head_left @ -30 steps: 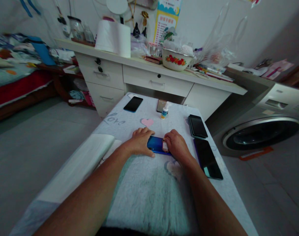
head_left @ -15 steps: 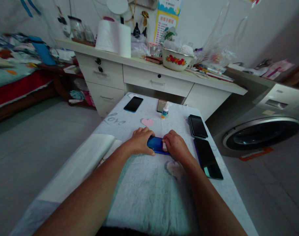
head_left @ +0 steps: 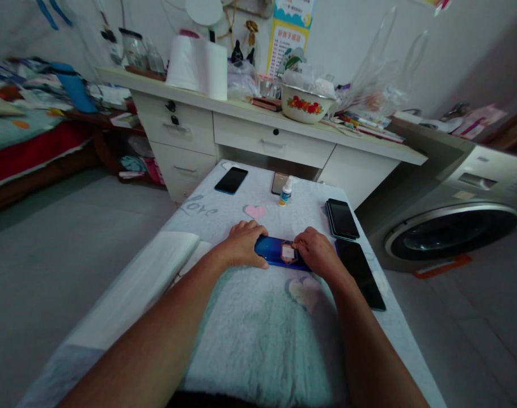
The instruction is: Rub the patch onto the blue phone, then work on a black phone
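A blue phone (head_left: 269,249) lies back up across the cloth-covered table. A square pale patch with a dark, reddish border (head_left: 288,253) shows on its back. My left hand (head_left: 245,243) grips the phone's left end between thumb and fingers. Over the right part of the phone, my right hand (head_left: 318,249) is closed with its fingertips bunched beside the patch. What those fingers hold, if anything, is hidden. Beyond the phone stands a small white spray bottle (head_left: 284,194) with a blue and yellow label.
A black phone (head_left: 232,180) and a gold phone (head_left: 279,183) lie toward the table's far end. Stacked devices (head_left: 342,219) and a large dark phone (head_left: 363,277) line the right edge. White folded material (head_left: 143,283) covers the left side. A desk (head_left: 258,133) stands beyond, a washing machine (head_left: 454,198) at right.
My right hand has slid to the right along the phone, uncovering the square patch and more of the blue back. My left hand has stayed at the phone's left end.
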### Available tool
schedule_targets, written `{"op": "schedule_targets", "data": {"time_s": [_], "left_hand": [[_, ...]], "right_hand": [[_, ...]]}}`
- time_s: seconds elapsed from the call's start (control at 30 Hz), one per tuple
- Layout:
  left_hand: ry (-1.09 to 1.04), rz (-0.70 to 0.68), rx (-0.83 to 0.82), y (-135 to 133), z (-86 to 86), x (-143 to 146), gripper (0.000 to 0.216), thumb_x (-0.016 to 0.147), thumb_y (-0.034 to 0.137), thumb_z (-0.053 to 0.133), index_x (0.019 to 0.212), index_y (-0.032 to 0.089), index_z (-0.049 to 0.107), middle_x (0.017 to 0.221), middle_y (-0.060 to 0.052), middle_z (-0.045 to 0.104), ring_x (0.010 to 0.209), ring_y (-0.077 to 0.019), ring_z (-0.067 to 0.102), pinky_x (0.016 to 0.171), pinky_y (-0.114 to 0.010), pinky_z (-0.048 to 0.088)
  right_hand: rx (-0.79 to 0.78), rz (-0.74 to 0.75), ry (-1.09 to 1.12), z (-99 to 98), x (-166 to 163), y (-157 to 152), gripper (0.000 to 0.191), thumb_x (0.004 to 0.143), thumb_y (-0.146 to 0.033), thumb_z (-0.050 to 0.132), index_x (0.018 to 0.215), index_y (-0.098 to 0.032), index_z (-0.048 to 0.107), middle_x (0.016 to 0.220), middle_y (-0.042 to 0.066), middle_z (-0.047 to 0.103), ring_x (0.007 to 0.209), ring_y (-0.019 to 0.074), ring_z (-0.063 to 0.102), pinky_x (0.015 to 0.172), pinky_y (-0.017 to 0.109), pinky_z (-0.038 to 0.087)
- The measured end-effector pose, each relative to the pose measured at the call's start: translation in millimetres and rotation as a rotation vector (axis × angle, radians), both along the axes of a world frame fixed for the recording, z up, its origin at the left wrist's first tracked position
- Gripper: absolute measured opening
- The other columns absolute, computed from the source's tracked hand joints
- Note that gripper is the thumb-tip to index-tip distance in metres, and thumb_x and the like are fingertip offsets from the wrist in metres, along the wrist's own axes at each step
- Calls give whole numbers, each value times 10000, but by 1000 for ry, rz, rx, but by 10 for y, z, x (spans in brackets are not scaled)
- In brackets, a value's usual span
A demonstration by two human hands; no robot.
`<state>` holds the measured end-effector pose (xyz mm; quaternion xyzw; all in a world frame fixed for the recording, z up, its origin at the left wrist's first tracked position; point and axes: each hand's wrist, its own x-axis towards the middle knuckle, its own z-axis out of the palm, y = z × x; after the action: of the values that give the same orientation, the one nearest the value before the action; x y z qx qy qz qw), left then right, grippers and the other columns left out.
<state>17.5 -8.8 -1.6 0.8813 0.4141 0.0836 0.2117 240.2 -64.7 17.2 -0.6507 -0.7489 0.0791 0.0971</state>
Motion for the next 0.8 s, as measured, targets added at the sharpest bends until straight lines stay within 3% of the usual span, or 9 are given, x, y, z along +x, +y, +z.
{"op": "schedule_targets", "data": {"time_s": [0.4, 0.8], "left_hand": [[15, 3, 1, -6, 21, 6, 697, 539, 539, 747, 1143, 271, 527, 1152, -50, 518, 1091, -287, 440, 908, -379, 366], [14, 11, -11, -18, 42, 5, 696, 549, 526, 739, 1157, 261, 530, 1159, -55, 512, 1097, -294, 428, 917, -391, 368]], "right_hand": [[3, 113, 154, 15, -54, -105, 150, 837, -142, 529, 827, -163, 677, 837, 30, 579, 762, 122, 536, 707, 229, 367], [25, -21, 35, -33, -165, 16, 195, 885, -200, 488, 858, -162, 677, 873, 51, 555, 775, 130, 524, 699, 241, 338]]}}
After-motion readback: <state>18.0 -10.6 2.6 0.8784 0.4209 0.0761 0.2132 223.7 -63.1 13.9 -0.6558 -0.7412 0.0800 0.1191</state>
